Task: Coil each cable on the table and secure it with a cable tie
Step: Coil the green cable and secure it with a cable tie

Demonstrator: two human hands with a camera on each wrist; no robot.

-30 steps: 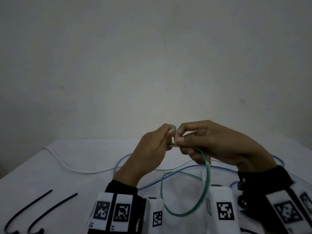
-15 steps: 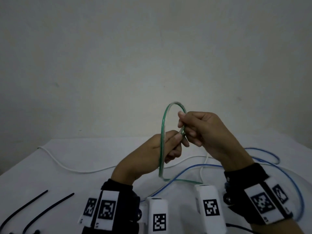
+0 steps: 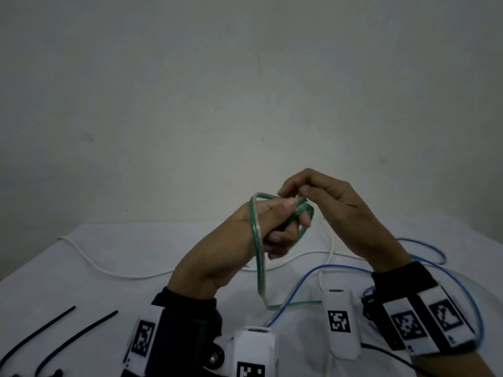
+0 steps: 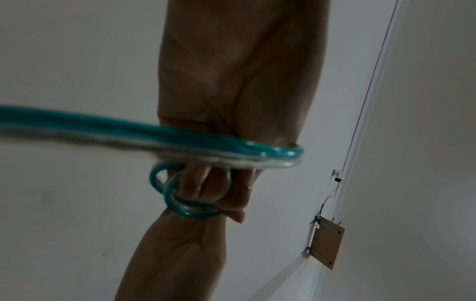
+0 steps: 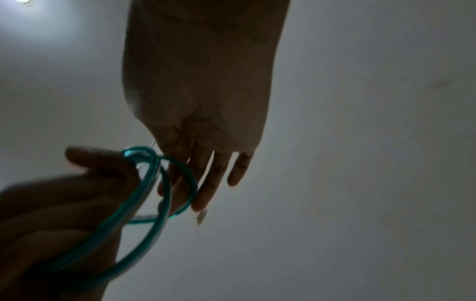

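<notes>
A green translucent cable (image 3: 257,240) is looped in the air above the table. My left hand (image 3: 288,210) grips the small coil, thumb pressing the strands against curled fingers (image 4: 206,187). One long strand (image 4: 180,138) runs over the back of that thumb and down to the tabletop. My right hand (image 3: 292,191) hovers just above. Its fingers (image 5: 206,183) are nearly straight and touch the coil (image 5: 131,203) without closing on it. Two black cable ties (image 3: 38,333) (image 3: 79,336) lie at the near left.
A white cable (image 3: 122,272) snakes across the white table (image 3: 109,308) from the far left. A blue cable (image 3: 337,266) loops under and to the right of my right wrist. A bare wall stands behind the table.
The right hand carried the green strand up and over the left thumb, adding a loop to the coil, then loosened its pinch. Both hands rose slightly.
</notes>
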